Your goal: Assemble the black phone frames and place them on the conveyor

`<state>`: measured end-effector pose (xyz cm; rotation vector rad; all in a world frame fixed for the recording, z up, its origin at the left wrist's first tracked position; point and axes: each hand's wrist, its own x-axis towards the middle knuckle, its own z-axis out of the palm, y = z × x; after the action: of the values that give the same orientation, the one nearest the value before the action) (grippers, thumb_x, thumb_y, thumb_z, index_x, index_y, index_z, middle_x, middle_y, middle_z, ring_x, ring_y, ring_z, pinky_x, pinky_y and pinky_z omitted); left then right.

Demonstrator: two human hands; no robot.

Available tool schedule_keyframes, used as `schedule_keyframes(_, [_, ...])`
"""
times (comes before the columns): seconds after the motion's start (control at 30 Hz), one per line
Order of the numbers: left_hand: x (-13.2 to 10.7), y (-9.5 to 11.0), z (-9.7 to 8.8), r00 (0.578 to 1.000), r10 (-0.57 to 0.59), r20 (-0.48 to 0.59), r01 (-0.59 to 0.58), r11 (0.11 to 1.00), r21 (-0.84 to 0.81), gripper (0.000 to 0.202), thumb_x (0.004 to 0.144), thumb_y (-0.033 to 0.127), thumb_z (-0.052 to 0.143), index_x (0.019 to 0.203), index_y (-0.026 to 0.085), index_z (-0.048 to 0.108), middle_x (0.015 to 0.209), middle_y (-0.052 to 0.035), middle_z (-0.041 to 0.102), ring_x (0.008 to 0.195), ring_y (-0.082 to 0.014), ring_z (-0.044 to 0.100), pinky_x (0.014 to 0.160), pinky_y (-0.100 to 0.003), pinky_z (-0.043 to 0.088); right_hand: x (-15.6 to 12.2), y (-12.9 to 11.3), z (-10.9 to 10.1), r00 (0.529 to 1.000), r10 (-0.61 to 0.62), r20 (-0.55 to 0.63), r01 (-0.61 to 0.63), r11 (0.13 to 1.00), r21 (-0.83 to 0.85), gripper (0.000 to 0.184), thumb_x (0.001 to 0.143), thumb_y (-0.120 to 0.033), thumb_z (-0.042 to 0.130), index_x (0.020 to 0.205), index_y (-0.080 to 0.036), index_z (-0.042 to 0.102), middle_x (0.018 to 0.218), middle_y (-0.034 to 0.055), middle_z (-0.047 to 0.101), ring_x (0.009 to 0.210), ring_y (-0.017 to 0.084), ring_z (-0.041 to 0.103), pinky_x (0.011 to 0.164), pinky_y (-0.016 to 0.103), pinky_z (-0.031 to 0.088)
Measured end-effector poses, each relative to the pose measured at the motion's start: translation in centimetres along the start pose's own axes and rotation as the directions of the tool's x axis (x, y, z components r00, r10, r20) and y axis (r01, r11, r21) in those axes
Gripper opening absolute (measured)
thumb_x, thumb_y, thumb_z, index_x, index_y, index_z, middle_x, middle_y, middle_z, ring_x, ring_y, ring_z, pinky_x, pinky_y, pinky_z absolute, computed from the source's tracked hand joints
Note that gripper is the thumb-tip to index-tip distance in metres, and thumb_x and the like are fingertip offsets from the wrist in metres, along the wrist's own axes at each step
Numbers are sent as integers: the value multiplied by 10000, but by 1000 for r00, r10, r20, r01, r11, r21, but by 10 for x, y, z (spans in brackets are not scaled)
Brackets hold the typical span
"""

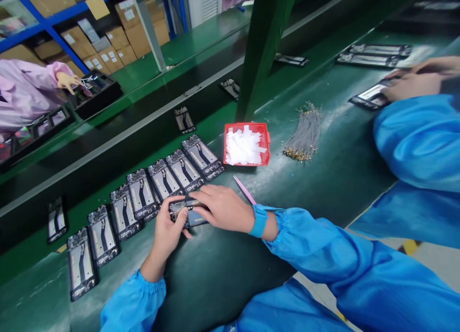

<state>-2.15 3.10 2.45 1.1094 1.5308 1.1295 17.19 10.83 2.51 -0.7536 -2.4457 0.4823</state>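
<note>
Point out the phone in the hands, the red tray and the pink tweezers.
Phone (195, 219): head view, on its bluish panel.
Red tray (266, 136): head view, on its right wall.
Pink tweezers (245, 191): head view, on the handle's middle.

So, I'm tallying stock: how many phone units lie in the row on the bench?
7 phone units, side by side, slanting from lower left towards the red tray; none seems hidden.

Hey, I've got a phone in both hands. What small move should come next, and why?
Perhaps press lightly with your left hand, using its thumb: that thumb lies on the phone, your right hand holds it too, and the tweezers lie on the bench.
</note>
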Motion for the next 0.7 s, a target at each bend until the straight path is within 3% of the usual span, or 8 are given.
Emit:
schedule_keyframes(0.17, [3, 1, -4, 998, -22, 64, 30, 992, -126, 507, 860, 464, 743, 1294, 240, 607, 1142, -83, 658, 709, -156, 678, 420, -235, 588, 1, -1, -2, 995, 103, 17, -104, 991, 88, 232, 982, -232, 641, 1200, -154, 647, 1058, 94, 707, 994, 254, 667, 866, 379, 542])
schedule_keyframes(0.3, [5, 0, -5, 1000, 1, -9, -4, 945, -326, 527, 916, 548, 622, 1341, 239, 600, 1272, -125, 644, 862, -210, 705, 540, -285, 632, 0, -3, -1, 976, 217, -29, -200, 939, 280, 193, 968, -139, 587, 1154, -185, 611, 1092, 80, 694, 997, 224, 668, 868, 349, 536])
schedule_keyframes(0.4, [4, -5, 2, 997, 54, -59, -67, 962, -263, 506, 844, 515, 742, 1234, 213, 632, 1180, -108, 708, 990, -239, 722, 809, -350, 645, -2, -5, 4, 956, 286, 64, -282, 839, 466, 157, 956, -144, 579, 1103, -194, 556, 1002, 48, 679, 866, 195, 660, 781, 328, 546])
schedule_keyframes(0.47, [1, -9, 8, 993, 83, -89, -99, 977, -187, 536, 804, 443, 814, 1247, 219, 611, 1204, -98, 718, 1128, -247, 700, 992, -374, 579, -2, -5, 8, 958, 264, 113, -282, 794, 538, 266, 931, -182, 639, 1174, -192, 533, 1094, 77, 668, 921, 208, 663, 799, 348, 562])
schedule_keyframes(0.57, [-6, -11, 16, 993, 96, -65, -104, 984, -147, 506, 863, 425, 763, 1289, 227, 574, 1265, -99, 704, 1193, -244, 678, 1066, -393, 530, -1, -5, 10, 963, 257, 85, -254, 746, 616, 413, 923, -231, 676, 1293, -195, 497, 1220, 112, 645, 1024, 224, 664, 834, 358, 577])
schedule_keyframes(0.7, [-14, -7, 23, 990, 139, -9, -140, 986, -90, 443, 926, 381, 690, 1315, 223, 550, 1294, -102, 688, 1215, -245, 664, 1088, -404, 511, -1, -11, 9, 956, 279, 87, -274, 748, 605, 71, 988, -238, 557, 1052, -210, 544, 892, 13, 666, 778, 182, 638, 682, 296, 530])
